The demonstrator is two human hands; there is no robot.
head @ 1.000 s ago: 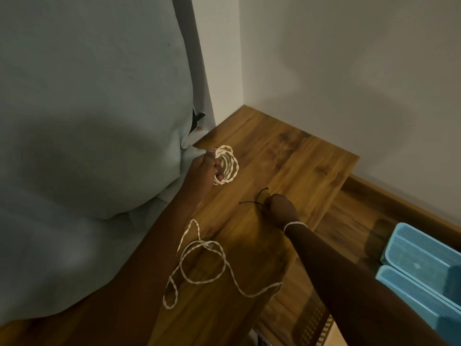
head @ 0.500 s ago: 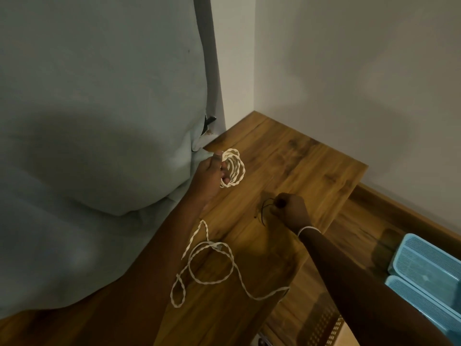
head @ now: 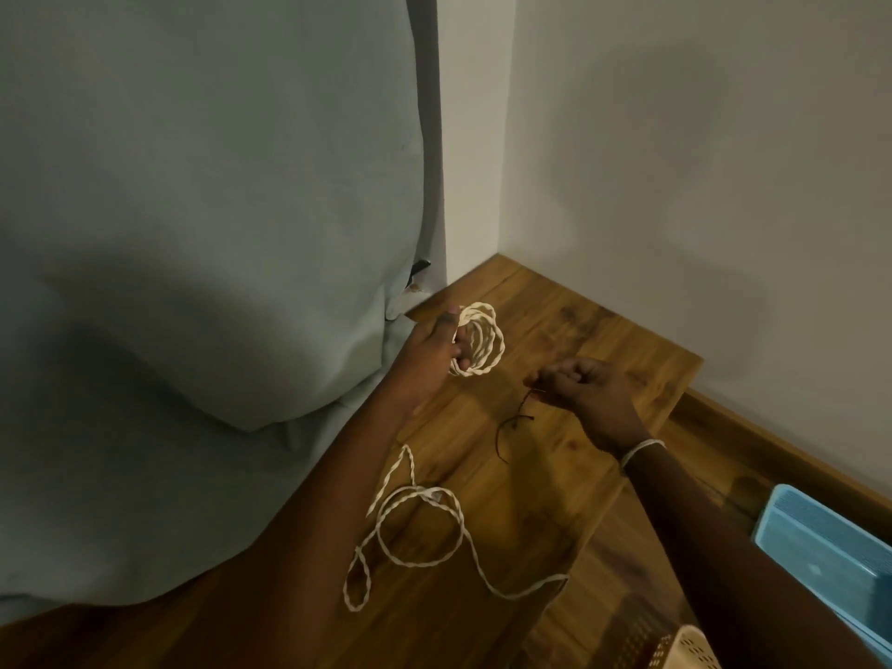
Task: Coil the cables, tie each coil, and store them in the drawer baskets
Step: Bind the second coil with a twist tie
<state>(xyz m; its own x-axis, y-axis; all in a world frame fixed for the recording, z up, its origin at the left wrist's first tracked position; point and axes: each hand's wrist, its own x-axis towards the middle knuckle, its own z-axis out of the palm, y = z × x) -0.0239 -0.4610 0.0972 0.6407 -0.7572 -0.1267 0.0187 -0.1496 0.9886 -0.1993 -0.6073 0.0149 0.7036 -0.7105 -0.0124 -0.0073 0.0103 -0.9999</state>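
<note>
Your left hand point(head: 434, 350) grips one finished coil point(head: 478, 341); your right hand point(head: 579, 386), at three o'clock, pinches a black tie point(head: 514, 422); tying and storing remain.

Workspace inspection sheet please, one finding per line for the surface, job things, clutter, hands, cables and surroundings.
Surface: brown wooden tabletop, partly covered by grey-green cloth.
Job's things: thin black tie hanging from the right hand; blue plastic basket and cream perforated basket lower right.
Clutter: nothing seen.
Hands: left hand has its grip on the coil; right hand pinches the tie.
Cables: white twisted cable coil; its loose tail loops across the tabletop.
Surroundings: plain white wall, corner.
</note>
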